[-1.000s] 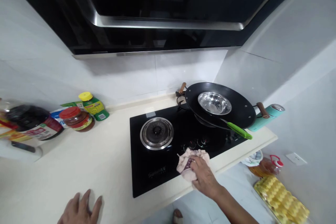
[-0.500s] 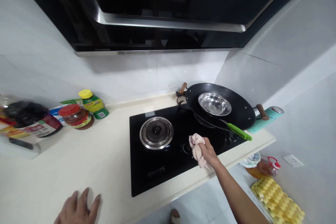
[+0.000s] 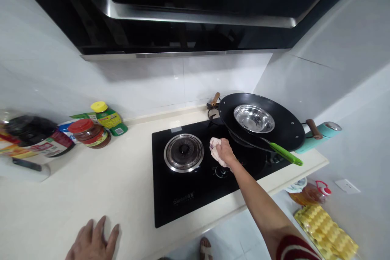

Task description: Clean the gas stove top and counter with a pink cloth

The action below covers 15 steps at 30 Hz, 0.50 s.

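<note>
My right hand (image 3: 226, 152) is closed around a crumpled pale pink cloth (image 3: 215, 147), pressed to the black glass gas stove (image 3: 173, 187). It lies between the left burner (image 3: 184, 152) and the wok, just behind a control knob (image 3: 220, 172). Resting flat on the cream countertop (image 3: 128, 183), left of the stove, is my left hand (image 3: 93, 239), its fingers spread and holding nothing. The black wok (image 3: 283, 130) sits over the right side of the stove. In it are a shiny steel bowl (image 3: 254, 119) and a utensil with a green handle (image 3: 286, 154).
At the left stand a red-lidded jar (image 3: 91, 134), a yellow-capped green bottle (image 3: 109, 118) and a large dark bottle (image 3: 39, 136). A range hood (image 3: 189, 36) hangs low overhead. Behind the wok's right handle lies a teal cylinder (image 3: 326, 131). Yellow egg trays (image 3: 326, 231) are on the floor.
My right hand has moved the cloth back and left across the stove, from the front knob area toward the middle. My left hand stays on the countertop. The view has shifted slightly.
</note>
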{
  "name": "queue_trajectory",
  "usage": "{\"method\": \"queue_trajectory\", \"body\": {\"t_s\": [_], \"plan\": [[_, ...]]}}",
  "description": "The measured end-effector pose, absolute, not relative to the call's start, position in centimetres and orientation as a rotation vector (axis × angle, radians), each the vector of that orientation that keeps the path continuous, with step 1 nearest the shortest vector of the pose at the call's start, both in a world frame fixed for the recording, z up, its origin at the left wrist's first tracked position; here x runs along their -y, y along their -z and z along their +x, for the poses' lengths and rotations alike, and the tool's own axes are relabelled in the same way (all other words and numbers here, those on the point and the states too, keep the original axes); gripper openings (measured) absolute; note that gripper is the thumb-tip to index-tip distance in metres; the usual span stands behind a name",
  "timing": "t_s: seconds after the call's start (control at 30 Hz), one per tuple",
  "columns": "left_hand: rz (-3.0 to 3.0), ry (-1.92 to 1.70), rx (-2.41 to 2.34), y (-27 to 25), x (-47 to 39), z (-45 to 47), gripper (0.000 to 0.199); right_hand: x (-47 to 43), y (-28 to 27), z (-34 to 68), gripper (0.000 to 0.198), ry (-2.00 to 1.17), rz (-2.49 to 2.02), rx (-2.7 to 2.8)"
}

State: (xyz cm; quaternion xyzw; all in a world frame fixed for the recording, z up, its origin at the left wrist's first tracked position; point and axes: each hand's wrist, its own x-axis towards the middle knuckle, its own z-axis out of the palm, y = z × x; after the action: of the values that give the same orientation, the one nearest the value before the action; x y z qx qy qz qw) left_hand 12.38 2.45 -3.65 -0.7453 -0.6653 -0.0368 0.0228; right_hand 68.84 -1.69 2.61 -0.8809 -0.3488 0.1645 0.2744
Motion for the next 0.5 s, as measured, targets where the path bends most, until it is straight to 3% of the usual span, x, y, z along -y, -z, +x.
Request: {"method": "queue_trajectory", "body": {"t_s": [0.2, 0.3, 0.5], "plan": [[-2.386, 0.241, 2.068, 2.1, -1.9, 13.3, 0.071, -2.3, -2.4, 66.5, 0.048, -0.283, -2.394, 1.042], [-2.372, 0.253, 2.076, 2.1, -1.8, 13.2, 0.067, -0.8, -1.8, 62.5, 0.053, -0.236, -2.386, 1.106], [-2.392, 0.202, 2.011, 2.6, -1.5, 12.7, 0.058, 4.5, -0.3, 53.6, 0.035, -0.280, -2.199, 1.353]]}}
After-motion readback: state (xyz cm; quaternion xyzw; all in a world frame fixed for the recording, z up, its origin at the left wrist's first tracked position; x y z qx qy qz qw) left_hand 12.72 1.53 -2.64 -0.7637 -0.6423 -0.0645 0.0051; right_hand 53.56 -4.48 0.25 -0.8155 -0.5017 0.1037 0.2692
